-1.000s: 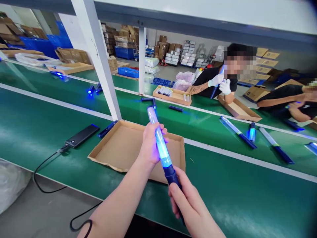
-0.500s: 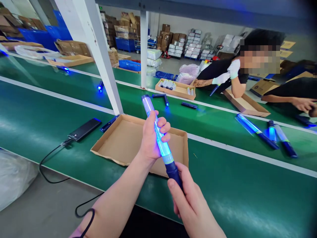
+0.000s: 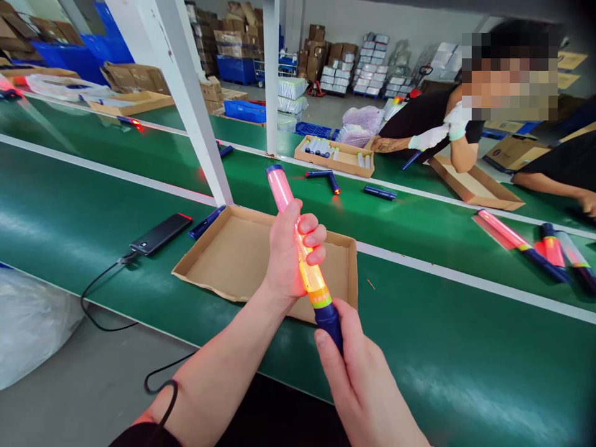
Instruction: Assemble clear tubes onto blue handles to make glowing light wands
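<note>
A light baton [image 3: 315, 279] with a clear tube, a yellow band and a dark blue handle glows red and orange. My left hand [image 3: 289, 254] is wrapped round the middle of its tube, thumb toward the upper end. Lower down, my right hand [image 3: 358, 372] grips the dark handle, whose bottom end is hidden in the palm. The baton tilts with its capped top up and to the left. Beneath it on the green table lies a shallow cardboard tray [image 3: 233, 254], partly covered by my left hand and forearm.
Left of the tray lie a black power bank [image 3: 161, 233] with a cable and a dark blue handle [image 3: 207, 223]. Red-lit batons [image 3: 505, 230] lie on the belt [image 3: 419, 230] at right. Across it, a gloved co-worker [image 3: 433, 138] sits near a box of tubes [image 3: 335, 162]. A white post [image 3: 186, 93] rises behind the tray.
The baton's light has turned from blue to red and orange, as have the other batons' lights. Batons on the belt have shifted right in view. Both my hands keep their hold.
</note>
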### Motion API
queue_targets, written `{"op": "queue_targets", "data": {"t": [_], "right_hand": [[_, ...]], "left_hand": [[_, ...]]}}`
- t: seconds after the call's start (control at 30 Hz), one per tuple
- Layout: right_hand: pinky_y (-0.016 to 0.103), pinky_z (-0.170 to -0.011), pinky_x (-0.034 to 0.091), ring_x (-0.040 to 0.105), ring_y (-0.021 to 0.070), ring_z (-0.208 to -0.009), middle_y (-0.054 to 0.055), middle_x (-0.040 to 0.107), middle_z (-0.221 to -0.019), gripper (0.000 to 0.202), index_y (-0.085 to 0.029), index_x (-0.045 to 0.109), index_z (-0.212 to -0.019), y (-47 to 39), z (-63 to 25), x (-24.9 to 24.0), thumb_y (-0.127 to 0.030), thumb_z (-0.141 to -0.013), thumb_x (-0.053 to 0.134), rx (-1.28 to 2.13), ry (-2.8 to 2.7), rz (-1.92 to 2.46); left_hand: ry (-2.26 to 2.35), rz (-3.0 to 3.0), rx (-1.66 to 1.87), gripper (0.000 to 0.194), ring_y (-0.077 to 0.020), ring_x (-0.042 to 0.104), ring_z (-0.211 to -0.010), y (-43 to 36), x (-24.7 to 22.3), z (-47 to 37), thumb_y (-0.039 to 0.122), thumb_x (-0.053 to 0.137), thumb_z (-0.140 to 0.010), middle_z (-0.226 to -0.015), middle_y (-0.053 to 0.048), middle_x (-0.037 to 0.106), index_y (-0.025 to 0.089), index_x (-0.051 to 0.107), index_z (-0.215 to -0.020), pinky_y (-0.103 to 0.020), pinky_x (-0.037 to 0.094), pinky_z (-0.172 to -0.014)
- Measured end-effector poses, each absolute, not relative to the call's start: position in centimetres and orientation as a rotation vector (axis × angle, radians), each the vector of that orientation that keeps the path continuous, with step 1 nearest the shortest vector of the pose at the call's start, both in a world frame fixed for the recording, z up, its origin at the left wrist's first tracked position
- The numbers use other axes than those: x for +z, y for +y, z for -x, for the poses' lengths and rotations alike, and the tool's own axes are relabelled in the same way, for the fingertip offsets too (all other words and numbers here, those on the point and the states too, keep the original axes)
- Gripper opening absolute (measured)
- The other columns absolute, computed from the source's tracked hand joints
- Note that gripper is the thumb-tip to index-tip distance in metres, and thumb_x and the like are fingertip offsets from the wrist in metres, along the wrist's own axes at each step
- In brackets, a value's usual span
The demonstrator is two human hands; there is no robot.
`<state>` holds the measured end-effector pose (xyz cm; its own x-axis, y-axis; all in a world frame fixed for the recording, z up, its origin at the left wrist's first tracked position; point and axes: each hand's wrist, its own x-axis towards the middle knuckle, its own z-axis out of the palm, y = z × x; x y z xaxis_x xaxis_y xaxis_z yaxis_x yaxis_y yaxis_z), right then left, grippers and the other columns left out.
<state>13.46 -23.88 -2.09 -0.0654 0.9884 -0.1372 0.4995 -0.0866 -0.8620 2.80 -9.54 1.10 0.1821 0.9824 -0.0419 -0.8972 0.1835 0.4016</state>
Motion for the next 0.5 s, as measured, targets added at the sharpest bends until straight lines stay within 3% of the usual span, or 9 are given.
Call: {"op": "queue_targets", "data": {"t": [0.17,0.33,0.43,0.5], "right_hand": [[0.049,-0.072,0.055,0.077,0.0398,-0.084,0.019,0.078,-0.112,0.053,-0.019,0.047,-0.143,-23.3,-13.1,-2.4,-0.055,-0.106,0.034,0.975,-1.637,1.785],[0.049,-0.076,0.055,0.077,0.0389,-0.089,0.017,0.078,-0.114,0.054,-0.02,0.047,-0.146,-23.3,-13.4,-3.0,-0.055,-0.108,0.033,0.993,-1.609,1.804],[0.051,-0.097,0.055,0.071,0.0354,-0.118,0.013,0.07,-0.139,0.05,-0.029,0.044,-0.155,-23.3,-15.5,-2.9,-0.053,-0.111,0.039,1.073,-1.593,1.704],[0.053,-0.115,0.046,0.057,0.0324,-0.142,0.008,0.057,-0.158,0.048,-0.037,0.043,-0.157,-23.1,-18.0,-2.2,-0.052,-0.111,0.046,0.914,-1.502,1.574]], "left_hand": [[0.43,-0.373,1.369,0.034,-0.0046,0.042,-0.049,-9.4,0.7,-3.4,0.039,0.083,-0.089,-0.07,0.009,0.046,0.024,0.053,-0.096,-0.012,0.028,-0.037],[0.461,-0.38,1.367,0.033,-0.005,0.043,-0.05,-8.8,0.4,-3.7,0.038,0.081,-0.089,-0.07,0.009,0.046,0.024,0.052,-0.097,-0.012,0.029,-0.037],[0.347,-0.422,1.385,0.034,-0.0071,0.043,-0.05,-9.5,1.1,-4.8,0.044,0.081,-0.089,-0.068,0.009,0.046,0.026,0.054,-0.098,-0.013,0.031,-0.036],[0.249,-0.505,1.335,0.042,-0.0097,0.043,-0.048,-10.8,1.5,-6.5,0.062,0.077,-0.088,-0.065,0.008,0.047,0.027,0.055,-0.097,-0.016,0.033,-0.034]]}}
